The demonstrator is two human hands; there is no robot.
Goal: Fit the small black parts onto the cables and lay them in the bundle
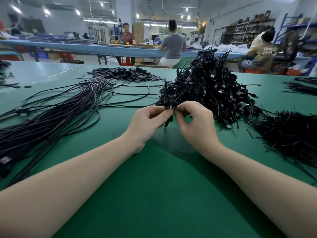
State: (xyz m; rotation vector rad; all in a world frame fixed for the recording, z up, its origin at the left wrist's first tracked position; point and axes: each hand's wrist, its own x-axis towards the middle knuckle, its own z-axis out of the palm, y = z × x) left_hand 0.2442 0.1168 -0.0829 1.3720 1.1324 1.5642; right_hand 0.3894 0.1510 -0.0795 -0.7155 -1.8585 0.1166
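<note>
Over green table [154, 194], left hand [145, 124] and right hand [195, 124] each pinch one black cable [169, 107].

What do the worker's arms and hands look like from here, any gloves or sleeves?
Both forearms are bare up to the frame edge, with no sleeve in view. The left hand and right hand wear no gloves. No rings, watch, wristband or finger cots show. The nails that can be seen look short and unpainted.

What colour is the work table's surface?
Green, a plain mat on the work table, seen in the head view.
</note>
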